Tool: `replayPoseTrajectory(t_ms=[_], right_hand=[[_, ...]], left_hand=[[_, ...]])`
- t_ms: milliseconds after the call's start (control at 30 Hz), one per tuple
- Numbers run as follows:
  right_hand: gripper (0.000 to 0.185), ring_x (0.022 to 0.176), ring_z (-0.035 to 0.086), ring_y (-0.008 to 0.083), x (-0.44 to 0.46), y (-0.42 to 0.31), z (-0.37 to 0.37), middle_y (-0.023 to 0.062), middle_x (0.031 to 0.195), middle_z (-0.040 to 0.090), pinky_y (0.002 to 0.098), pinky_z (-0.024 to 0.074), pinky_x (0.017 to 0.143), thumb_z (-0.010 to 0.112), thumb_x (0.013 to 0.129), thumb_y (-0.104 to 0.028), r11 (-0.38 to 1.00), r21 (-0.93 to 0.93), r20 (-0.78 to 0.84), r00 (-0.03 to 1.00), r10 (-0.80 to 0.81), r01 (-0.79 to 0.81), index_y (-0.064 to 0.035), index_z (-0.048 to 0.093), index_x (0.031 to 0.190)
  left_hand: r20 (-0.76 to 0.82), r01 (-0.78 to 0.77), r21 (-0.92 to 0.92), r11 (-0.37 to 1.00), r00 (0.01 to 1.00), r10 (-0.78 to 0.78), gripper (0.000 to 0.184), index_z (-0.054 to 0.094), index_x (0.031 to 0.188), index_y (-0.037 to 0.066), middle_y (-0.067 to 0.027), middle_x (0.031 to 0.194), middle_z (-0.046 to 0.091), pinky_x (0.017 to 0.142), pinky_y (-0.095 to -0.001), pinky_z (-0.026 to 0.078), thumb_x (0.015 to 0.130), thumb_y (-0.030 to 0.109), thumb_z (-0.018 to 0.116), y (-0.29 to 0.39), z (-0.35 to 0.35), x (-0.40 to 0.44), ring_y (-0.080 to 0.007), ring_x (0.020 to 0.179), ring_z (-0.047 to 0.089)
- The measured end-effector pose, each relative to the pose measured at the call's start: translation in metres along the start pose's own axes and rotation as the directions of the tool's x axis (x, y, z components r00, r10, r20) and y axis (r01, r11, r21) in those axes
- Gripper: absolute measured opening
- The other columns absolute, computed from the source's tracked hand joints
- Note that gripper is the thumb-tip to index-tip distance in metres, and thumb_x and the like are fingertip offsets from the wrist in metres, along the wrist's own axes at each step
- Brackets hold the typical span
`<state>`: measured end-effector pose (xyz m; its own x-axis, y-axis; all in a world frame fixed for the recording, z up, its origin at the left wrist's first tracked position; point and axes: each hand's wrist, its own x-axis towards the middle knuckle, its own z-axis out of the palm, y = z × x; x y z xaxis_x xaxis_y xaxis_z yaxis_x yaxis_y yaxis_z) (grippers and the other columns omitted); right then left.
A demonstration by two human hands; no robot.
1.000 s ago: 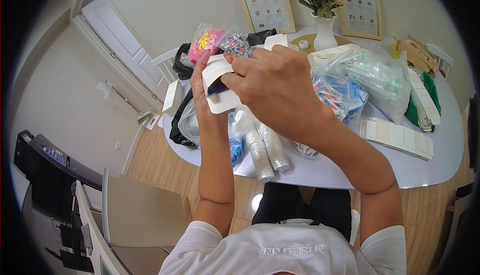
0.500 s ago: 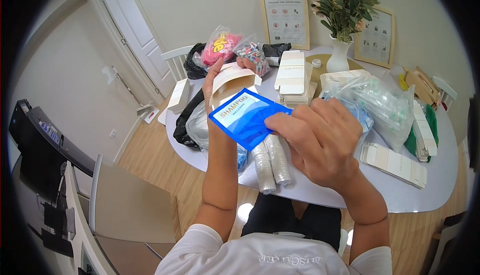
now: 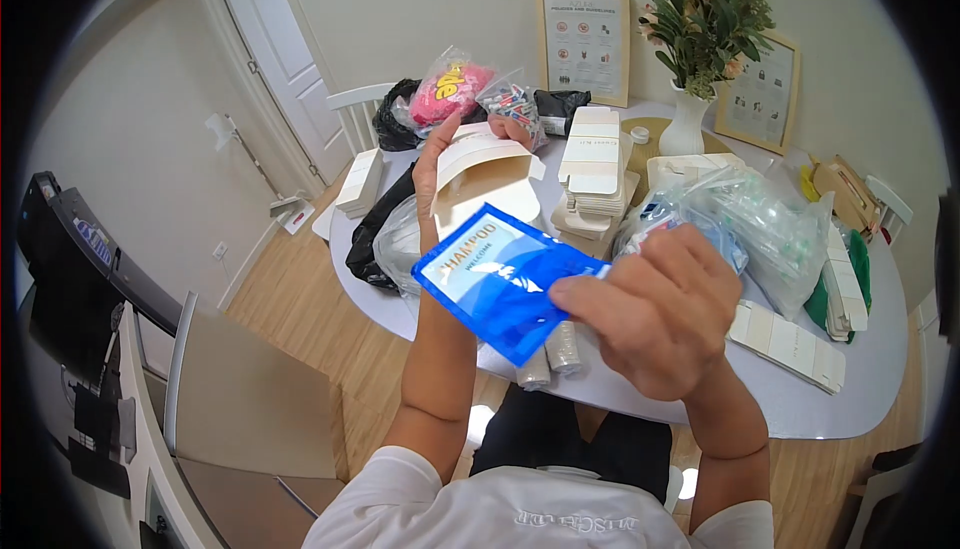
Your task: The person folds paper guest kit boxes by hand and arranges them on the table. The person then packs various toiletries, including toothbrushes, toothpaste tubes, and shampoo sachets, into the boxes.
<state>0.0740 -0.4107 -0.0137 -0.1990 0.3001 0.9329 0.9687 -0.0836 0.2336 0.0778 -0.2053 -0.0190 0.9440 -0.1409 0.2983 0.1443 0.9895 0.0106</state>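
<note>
My left hand (image 3: 436, 164) grips a small white cardboard box (image 3: 487, 171), its open end facing me and its flaps spread. Pinched between the fingers of my right hand (image 3: 660, 309) is a blue shampoo sachet (image 3: 505, 284), printed "SHAMPOO WELCOME". The sachet hangs just in front of the box opening, overlapping its lower edge in view. Whether anything lies inside the box I cannot tell. Below the sachet, two wrapped whitish rolls (image 3: 563, 349) rest at the table's near edge, partly hidden by it.
On the white table (image 3: 800, 414) lie stacks of flat white boxes (image 3: 592, 154), more flat boxes (image 3: 790, 344) at right, and clear plastic bags (image 3: 770, 229). Behind stand a flower vase (image 3: 685, 121) and framed signs (image 3: 585, 44). A pink bag (image 3: 448, 94) sits at the back left.
The sachet and my right hand are slightly lower and nearer in view, and the sachet covers more of the rolls. The box's open end faces me more fully.
</note>
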Motion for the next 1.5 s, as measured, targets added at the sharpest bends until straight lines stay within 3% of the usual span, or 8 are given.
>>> replayPoseTrajectory(t_ms=[467, 567, 733, 867, 933, 967, 1400, 1500], right_hand=[[0.010, 0.054, 0.048, 0.0070, -0.043, 0.042, 0.012, 0.0023, 0.065, 0.052, 0.0186, 0.0410, 0.051, 0.050, 0.092, -0.010, 0.554, 0.427, 0.058, 0.633, 0.772, -0.715, -0.0003, 0.049, 0.089], [0.019, 0.043, 0.035, 0.0026, -0.049, 0.048, 0.023, -0.0028, 0.056, 0.039, 0.0183, 0.0298, 0.037, 0.047, 0.094, -0.024, 0.064, 0.651, 0.353, 0.376, 0.857, -0.757, -0.0053, 0.045, 0.090], [0.020, 0.043, 0.030, 0.0015, -0.036, 0.047, 0.029, -0.0044, 0.055, 0.036, 0.0181, 0.0253, 0.037, 0.049, 0.093, -0.025, -0.173, 0.695, 0.490, 0.282, 0.825, -0.698, -0.0051, 0.045, 0.091], [0.012, 0.050, 0.038, 0.0029, -0.013, 0.042, 0.035, -0.0013, 0.061, 0.043, 0.0178, 0.0304, 0.044, 0.054, 0.090, -0.014, 0.139, 0.734, 0.313, 0.512, 0.800, -0.665, -0.0044, 0.048, 0.089], [0.008, 0.056, 0.046, 0.0083, -0.006, 0.046, 0.046, 0.0039, 0.066, 0.048, 0.0190, 0.0362, 0.049, 0.055, 0.088, -0.009, 0.784, 0.494, -0.101, 0.871, 0.482, -0.376, -0.0033, 0.048, 0.090], [0.011, 0.061, 0.053, 0.0153, 0.000, 0.044, 0.047, 0.0076, 0.073, 0.049, 0.0231, 0.0422, 0.050, 0.057, 0.084, -0.005, 0.845, 0.439, -0.115, 0.914, 0.390, -0.306, -0.0024, 0.049, 0.091], [0.013, 0.058, 0.055, 0.0157, 0.029, 0.003, 0.031, 0.0067, 0.078, 0.047, 0.0268, 0.0427, 0.046, 0.059, 0.070, -0.004, 0.993, -0.119, 0.199, 0.979, 0.036, -0.012, -0.0037, 0.051, 0.081], [0.011, 0.058, 0.055, 0.0145, 0.020, 0.008, 0.044, 0.0057, 0.075, 0.046, 0.0257, 0.0425, 0.045, 0.059, 0.069, -0.004, 0.995, -0.102, 0.205, 0.978, 0.024, -0.003, -0.0034, 0.052, 0.077]], left_hand=[[-0.148, -0.587, 0.499, 0.638, 0.667, 0.730, 0.034, 0.045, 0.085, -0.004, -0.0150, 0.080, 0.053, 0.075, -0.0467, 0.052, 0.071, 0.017, 0.069, 0.076, -0.055, -0.001, -0.0287, 0.074, 0.056], [-0.163, -0.633, 0.524, 0.570, 0.583, 0.796, 0.037, 0.045, 0.086, -0.005, -0.0153, 0.080, 0.052, 0.078, -0.0467, 0.052, 0.071, 0.017, 0.070, 0.083, -0.048, -0.001, -0.0302, 0.079, 0.056], [-0.131, -0.490, 0.462, 0.739, 0.787, 0.603, 0.039, 0.050, 0.086, -0.008, -0.0182, 0.077, 0.056, 0.079, -0.0448, 0.052, 0.070, 0.020, 0.071, 0.061, -0.031, -0.009, -0.0329, 0.079, 0.058], [-0.178, -0.295, 0.358, 0.886, 0.910, 0.375, 0.041, 0.052, 0.088, -0.009, -0.0199, 0.079, 0.058, 0.076, -0.0430, 0.053, 0.072, 0.024, 0.069, 0.058, -0.031, -0.003, -0.0338, 0.080, 0.059], [-0.154, -0.352, 0.410, 0.841, 0.882, 0.444, 0.040, 0.053, 0.087, -0.009, -0.0195, 0.079, 0.059, 0.076, -0.0422, 0.053, 0.074, 0.026, 0.067, 0.043, -0.030, 0.002, -0.0339, 0.080, 0.059], [-0.125, -0.356, 0.405, 0.842, 0.891, 0.437, 0.038, 0.054, 0.085, -0.009, -0.0193, 0.079, 0.060, 0.076, -0.0414, 0.053, 0.076, 0.027, 0.066, 0.039, -0.029, 0.001, -0.0338, 0.081, 0.059], [-0.014, -0.494, 0.525, 0.693, 0.809, 0.587, 0.035, 0.058, 0.079, -0.003, -0.0193, 0.074, 0.061, 0.083, -0.0383, 0.050, 0.080, 0.032, 0.060, 0.014, -0.029, 0.001, -0.0298, 0.074, 0.061], [0.020, -0.369, 0.250, 0.895, 0.926, 0.377, 0.035, 0.053, 0.085, -0.002, -0.0155, 0.080, 0.058, 0.083, -0.0386, 0.048, 0.079, 0.031, 0.062, 0.001, -0.017, -0.006, -0.0288, 0.088, 0.056]])
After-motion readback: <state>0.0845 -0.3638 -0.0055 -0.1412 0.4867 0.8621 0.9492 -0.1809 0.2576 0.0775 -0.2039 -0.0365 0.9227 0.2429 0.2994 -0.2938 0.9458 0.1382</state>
